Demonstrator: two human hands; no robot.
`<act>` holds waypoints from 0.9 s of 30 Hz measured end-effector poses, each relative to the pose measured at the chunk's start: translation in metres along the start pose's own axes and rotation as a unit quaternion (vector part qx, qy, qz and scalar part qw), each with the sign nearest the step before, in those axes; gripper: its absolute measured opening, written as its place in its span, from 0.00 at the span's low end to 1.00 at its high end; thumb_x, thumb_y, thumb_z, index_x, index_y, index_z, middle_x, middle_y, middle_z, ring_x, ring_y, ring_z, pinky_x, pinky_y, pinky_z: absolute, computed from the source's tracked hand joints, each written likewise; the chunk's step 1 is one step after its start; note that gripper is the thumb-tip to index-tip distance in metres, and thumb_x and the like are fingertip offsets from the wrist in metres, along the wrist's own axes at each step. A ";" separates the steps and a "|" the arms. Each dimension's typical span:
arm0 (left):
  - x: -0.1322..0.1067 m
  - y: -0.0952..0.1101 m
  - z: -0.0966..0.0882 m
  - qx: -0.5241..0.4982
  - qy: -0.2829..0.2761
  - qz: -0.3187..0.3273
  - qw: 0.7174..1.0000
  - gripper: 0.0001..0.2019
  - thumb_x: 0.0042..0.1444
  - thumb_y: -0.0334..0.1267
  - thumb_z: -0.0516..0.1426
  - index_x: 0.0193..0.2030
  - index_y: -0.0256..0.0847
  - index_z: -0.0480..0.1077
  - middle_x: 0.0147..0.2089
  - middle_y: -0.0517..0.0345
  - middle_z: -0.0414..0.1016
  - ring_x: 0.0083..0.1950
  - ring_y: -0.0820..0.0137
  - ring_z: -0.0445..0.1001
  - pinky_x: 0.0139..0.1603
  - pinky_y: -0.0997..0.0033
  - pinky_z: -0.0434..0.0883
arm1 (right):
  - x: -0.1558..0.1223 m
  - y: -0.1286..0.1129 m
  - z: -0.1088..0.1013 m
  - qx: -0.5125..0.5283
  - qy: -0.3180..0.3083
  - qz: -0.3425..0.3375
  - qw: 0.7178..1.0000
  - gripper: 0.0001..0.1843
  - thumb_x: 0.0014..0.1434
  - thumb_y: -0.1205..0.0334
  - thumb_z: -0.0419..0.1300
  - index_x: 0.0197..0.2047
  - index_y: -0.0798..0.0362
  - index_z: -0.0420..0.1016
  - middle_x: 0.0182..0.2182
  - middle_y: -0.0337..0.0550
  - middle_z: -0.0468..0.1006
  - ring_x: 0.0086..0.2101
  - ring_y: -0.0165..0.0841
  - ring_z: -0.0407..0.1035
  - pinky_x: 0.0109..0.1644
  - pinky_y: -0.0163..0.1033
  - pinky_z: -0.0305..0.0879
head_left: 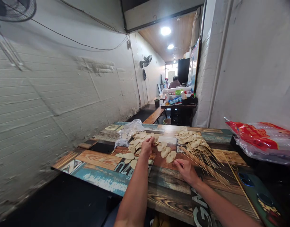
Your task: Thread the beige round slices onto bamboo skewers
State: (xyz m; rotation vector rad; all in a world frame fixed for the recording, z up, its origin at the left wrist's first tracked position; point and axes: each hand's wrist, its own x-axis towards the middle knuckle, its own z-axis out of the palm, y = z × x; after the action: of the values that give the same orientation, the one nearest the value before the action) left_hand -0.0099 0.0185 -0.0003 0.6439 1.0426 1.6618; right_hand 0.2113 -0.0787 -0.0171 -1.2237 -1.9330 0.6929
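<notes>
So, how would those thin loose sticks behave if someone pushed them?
The sticks are probably light, being so thin. They look straight, so likely fairly stiff. Since several lie loosely crossed over one another, they might slide or roll apart.

My bare left forearm [134, 187] reaches steeply forward, ending in my left hand [147, 146], its fingers curled. My bare right forearm [217, 198] slants in from the right, my right hand [187, 171] nearer me, fingertips pinched together.
</notes>
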 end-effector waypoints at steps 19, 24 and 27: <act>0.002 0.002 0.001 -0.104 -0.070 -0.097 0.987 0.10 0.48 0.27 0.66 0.26 0.35 0.66 0.23 0.63 0.66 0.21 0.81 0.61 0.19 0.83 0.58 | 0.002 0.009 0.003 0.022 -0.003 -0.009 1.000 0.24 0.62 0.50 0.46 0.31 0.55 0.78 0.27 0.46 0.80 0.30 0.36 0.72 0.35 0.37 0.62; 0.002 0.004 0.002 -0.127 -0.081 -0.131 0.980 0.09 0.52 0.25 0.62 0.27 0.35 0.65 0.24 0.62 0.65 0.21 0.82 0.60 0.18 0.83 0.56 | 0.002 0.009 0.003 0.007 0.001 -0.014 1.000 0.24 0.62 0.49 0.46 0.30 0.55 0.77 0.25 0.44 0.77 0.29 0.35 0.69 0.33 0.36 0.60; 0.000 0.003 0.005 -0.103 -0.099 -0.125 0.982 0.09 0.50 0.26 0.64 0.27 0.34 0.66 0.24 0.63 0.66 0.21 0.82 0.60 0.19 0.83 0.57 | 0.002 0.009 0.004 0.003 0.007 -0.011 1.000 0.24 0.62 0.49 0.45 0.29 0.55 0.76 0.24 0.43 0.76 0.28 0.35 0.69 0.32 0.36 0.59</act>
State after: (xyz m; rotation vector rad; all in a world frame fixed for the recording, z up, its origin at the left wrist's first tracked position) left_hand -0.0076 0.0200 0.0051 0.5074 0.7629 1.4309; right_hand 0.2122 -0.0736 -0.0251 -1.1993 -1.9281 0.6772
